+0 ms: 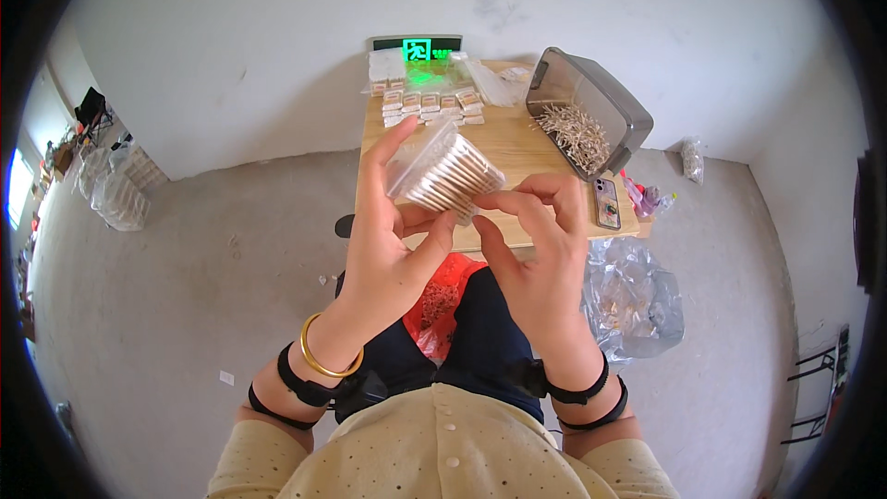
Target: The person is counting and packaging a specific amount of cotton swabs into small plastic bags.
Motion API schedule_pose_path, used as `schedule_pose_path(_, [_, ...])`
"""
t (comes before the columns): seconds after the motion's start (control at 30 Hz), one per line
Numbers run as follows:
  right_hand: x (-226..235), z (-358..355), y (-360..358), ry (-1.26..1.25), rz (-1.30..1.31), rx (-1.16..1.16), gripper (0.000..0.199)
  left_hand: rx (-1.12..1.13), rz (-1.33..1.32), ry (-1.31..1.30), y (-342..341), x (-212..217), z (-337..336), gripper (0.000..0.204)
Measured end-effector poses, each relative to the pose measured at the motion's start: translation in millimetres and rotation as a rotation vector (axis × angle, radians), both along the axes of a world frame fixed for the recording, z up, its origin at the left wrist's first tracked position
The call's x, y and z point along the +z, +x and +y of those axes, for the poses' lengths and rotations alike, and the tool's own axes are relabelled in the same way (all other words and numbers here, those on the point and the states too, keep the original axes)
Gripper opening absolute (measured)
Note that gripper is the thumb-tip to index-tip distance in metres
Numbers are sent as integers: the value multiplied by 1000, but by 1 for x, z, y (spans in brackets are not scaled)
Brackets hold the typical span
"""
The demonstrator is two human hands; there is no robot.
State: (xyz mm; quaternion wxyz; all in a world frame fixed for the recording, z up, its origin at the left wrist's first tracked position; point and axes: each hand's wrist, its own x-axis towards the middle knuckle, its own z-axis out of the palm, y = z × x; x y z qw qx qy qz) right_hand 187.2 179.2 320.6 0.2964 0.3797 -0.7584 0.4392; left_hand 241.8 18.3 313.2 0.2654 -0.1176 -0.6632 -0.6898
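Note:
Above the table's front part I hold a small clear bag of cotton swabs, tilted, its swabs lying side by side. My left hand is closed on the bag from the left, thumb at its lower edge and fingers behind it. My right hand pinches near the bag's lower right corner with thumb and forefinger. Whether those fingertips grip the bag's film or a swab end is too small to tell. Beyond the bag, several packed swab bags lie in rows on the wooden table.
A grey translucent bin lies tipped at the table's right, loose swabs inside. Near it is a phone. A green lit exit sign stands at the back. A clear plastic bag sits right of my legs; a red bag lies between them.

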Motion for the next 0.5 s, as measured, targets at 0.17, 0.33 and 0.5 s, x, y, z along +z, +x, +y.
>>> schedule_pose_path(0.17, [0,-7,-3,-48,-33,15,23,37,37,-3,-1,-4,4,77])
schedule_pose_path(0.33, [-1,-7,-6,-19,-81,24,20,32,61,7,-3,-8,5,75])
schedule_pose_path(0.5, [1,-11,-6,-15,-86,12,19,85,106,-29,-3,-12,7,70])
